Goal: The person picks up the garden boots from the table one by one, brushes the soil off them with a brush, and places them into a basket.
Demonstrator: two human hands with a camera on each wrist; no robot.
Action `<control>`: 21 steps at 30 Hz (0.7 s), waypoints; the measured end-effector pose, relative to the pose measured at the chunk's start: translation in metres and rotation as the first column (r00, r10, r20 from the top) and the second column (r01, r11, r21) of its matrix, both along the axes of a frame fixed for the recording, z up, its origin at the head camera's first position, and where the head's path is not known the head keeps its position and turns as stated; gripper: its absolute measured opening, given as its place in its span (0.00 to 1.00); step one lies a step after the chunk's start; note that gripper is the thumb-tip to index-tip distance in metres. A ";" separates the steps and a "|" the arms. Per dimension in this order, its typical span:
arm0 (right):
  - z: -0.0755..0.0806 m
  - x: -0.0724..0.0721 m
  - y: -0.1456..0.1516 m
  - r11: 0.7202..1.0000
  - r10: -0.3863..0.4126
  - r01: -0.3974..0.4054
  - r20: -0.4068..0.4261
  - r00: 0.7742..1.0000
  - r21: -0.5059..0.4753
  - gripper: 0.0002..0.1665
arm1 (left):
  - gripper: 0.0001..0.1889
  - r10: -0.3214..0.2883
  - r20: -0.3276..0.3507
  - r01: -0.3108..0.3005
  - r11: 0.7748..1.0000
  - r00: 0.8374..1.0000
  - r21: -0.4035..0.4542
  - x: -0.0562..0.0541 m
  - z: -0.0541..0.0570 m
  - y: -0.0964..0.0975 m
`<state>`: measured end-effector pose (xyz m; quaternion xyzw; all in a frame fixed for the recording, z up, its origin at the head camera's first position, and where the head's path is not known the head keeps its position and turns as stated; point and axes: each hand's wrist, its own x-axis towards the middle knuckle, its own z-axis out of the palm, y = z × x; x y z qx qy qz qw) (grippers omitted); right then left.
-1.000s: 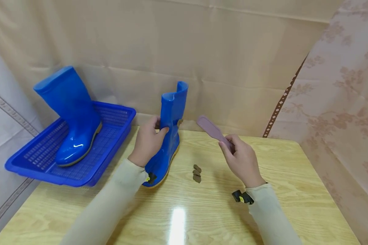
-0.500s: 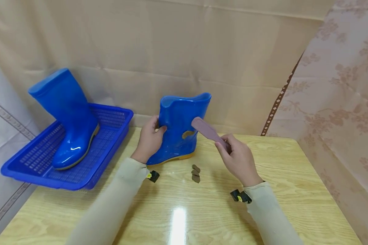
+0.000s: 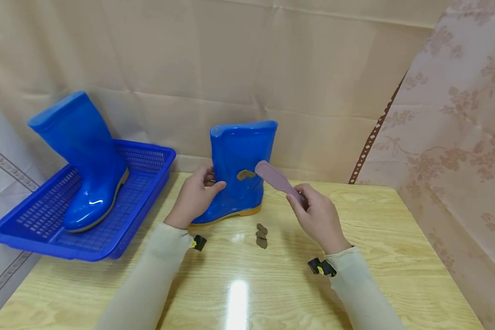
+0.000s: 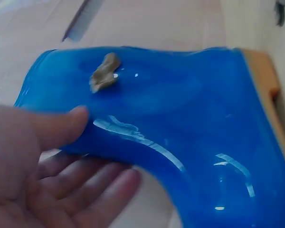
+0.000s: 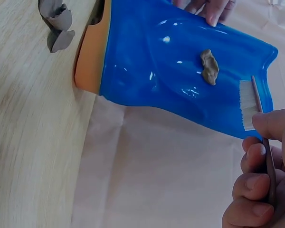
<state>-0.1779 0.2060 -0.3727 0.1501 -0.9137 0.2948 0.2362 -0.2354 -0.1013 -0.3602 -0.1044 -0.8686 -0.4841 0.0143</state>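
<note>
A blue rain boot (image 3: 241, 151) stands on the table with its toe to the left. Brown mud-like clay (image 3: 245, 174) sticks to its shaft. My left hand (image 3: 194, 197) is at the shaft's front edge, thumb over the boot's side; in the left wrist view its fingers (image 4: 118, 190) are loosely spread below that edge. My right hand (image 3: 317, 215) grips a purple brush (image 3: 276, 178) by the handle. Pale bristles (image 5: 247, 104) face the upper shaft in the right wrist view; whether they touch it I cannot tell.
On the left, a second blue boot (image 3: 88, 169) leans in a blue plastic basket (image 3: 119, 250). Several brown clay pieces (image 3: 261, 236) lie on the wooden table (image 3: 354, 220) before the standing boot. A beige cloth (image 3: 181, 68) hangs behind.
The boot has turned so its side and the clay patch face me. My right hand has brought the brush slightly left to the shaft. My left hand's thumb and fingers have spread.
</note>
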 end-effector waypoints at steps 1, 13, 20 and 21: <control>-0.001 0.000 0.000 1.000 0.000 0.000 0.006 1.000 -0.001 0.12 | 0.27 0.015 -0.012 -0.015 1.000 1.000 0.011 0.000 -0.002 0.002; -0.004 0.001 -0.002 1.000 -0.008 0.008 0.004 1.000 0.003 0.11 | 0.17 0.009 -0.055 0.000 0.989 0.998 0.151 0.000 -0.006 0.016; -0.003 -0.001 -0.002 1.000 -0.008 0.008 -0.001 1.000 0.016 0.11 | 0.18 -0.048 -0.030 0.052 0.989 0.998 0.139 -0.004 -0.007 0.018; -0.003 -0.001 -0.002 1.000 -0.009 0.009 0.001 1.000 0.018 0.11 | 0.18 -0.049 -0.031 0.053 0.990 0.998 0.134 -0.005 -0.007 0.019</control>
